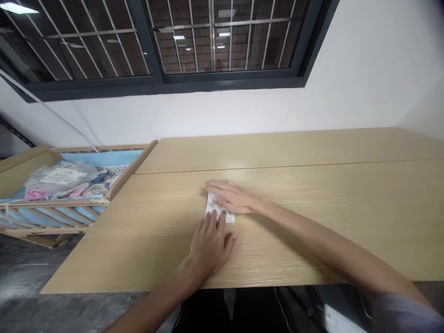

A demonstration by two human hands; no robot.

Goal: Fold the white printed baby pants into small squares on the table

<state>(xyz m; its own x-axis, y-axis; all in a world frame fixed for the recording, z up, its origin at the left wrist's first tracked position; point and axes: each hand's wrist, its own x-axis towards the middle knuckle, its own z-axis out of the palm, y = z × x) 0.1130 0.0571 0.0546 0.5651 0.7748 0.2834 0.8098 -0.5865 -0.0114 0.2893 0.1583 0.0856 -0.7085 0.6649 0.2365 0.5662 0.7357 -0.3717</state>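
Note:
A small, white, flat folded piece [229, 217] lies on the pale wooden table [312, 194]; whether it is cloth or paper I cannot tell. Faint marks show on its surface. My left hand [211, 240] rests with its fingertips on the near edge of the piece, fingers stretched out and thumb apart. Across the far part of it lies my right hand [231, 196], flat with fingers extended to the left and slightly blurred. Between them the two hands cover much of the white piece.
To the left stands a wooden crib [132, 169] with blue lining, holding a heap of clothes and plastic bags [64, 178]. A seam runs across the table. Behind are a white wall [215, 113] and a dark-framed, barred window [229, 81]. Dark objects sit below the near edge.

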